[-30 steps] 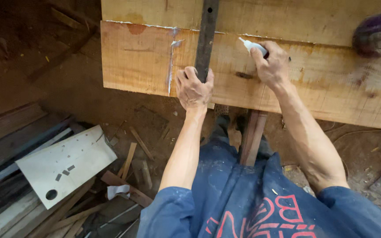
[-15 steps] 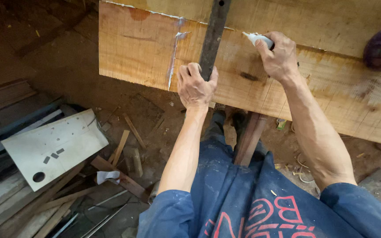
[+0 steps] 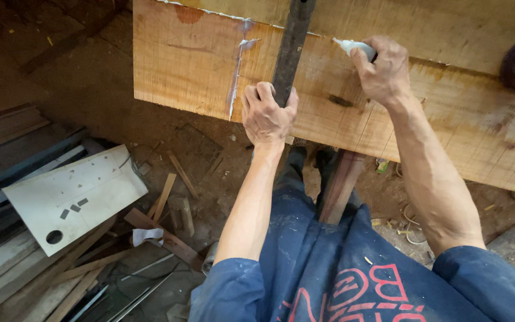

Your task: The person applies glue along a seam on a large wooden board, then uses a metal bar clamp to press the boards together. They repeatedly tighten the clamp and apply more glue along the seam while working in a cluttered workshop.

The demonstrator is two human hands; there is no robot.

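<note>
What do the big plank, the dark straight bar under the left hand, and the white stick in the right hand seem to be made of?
Plank: raw, unfinished wood, with visible grain and a knot. Bar: probably metal, dark, dull, thin and flat. White stick: looks like chalk, going by the white lines on the plank, though a marker can't be ruled out.

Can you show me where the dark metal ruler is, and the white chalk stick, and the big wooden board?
Dark flat metal straightedge (image 3: 291,42), head view, on its middle above the left hand.
White chalk marker (image 3: 348,45), head view, on its tip beyond the right hand.
Wide pale wooden plank (image 3: 183,71), head view, on its bare left face.
</note>
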